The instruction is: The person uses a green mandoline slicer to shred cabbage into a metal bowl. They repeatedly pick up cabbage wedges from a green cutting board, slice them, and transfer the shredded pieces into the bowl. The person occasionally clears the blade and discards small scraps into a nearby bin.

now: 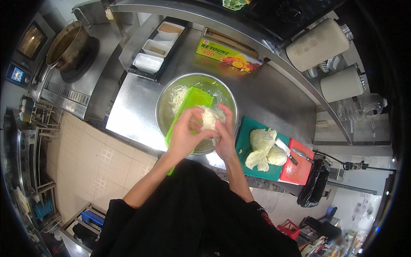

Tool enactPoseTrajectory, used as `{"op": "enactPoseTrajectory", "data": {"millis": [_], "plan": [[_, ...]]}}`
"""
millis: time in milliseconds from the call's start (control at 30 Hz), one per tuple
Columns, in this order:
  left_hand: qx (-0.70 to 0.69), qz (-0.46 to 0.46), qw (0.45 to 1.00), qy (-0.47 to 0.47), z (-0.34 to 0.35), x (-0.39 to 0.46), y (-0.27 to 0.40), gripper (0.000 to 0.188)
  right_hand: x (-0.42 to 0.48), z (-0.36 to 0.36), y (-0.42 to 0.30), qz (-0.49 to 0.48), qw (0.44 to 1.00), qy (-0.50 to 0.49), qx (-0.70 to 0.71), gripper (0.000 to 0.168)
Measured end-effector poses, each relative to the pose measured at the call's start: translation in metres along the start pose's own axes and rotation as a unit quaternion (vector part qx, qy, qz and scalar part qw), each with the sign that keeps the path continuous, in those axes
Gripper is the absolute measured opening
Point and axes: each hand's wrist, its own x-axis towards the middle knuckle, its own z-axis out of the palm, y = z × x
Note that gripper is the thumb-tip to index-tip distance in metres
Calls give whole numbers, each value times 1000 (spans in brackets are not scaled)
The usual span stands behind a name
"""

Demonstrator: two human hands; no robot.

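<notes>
Between my left hand (184, 130) and my right hand (225, 136) I hold a pale piece of cabbage (210, 119), the fingers of both curved around its sides. Below it, a bright green mandoline-type slicer (199, 96) lies slanted across a stainless steel mixing bowl (160, 98), its lower end reaching past the rim towards my body. Fine white cabbage shreds (178, 96) lie in the bowl, left of the slicer. My hands and the cabbage hide part of the slicer and of the bowl's inside.
On the right, a green cutting board (244, 141) carries cabbage pieces (261, 141). A knife (286, 151) lies partly over a red board (293, 167), with another knife (302, 155) there. White containers (148, 63) and a cling film box (228, 56) stand behind. A large pot (67, 48) is far left.
</notes>
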Motion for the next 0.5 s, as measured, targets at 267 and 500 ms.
{"op": "enactPoseTrajectory", "data": {"millis": [267, 500], "plan": [[-145, -142, 979, -13, -15, 4, -17, 42, 1, 4, 5, 6, 961, -54, -271, 42], [-278, -205, 938, -9, -16, -3, -39, 48, -4, 1, 7, -63, 948, -41, -309, 47]]}}
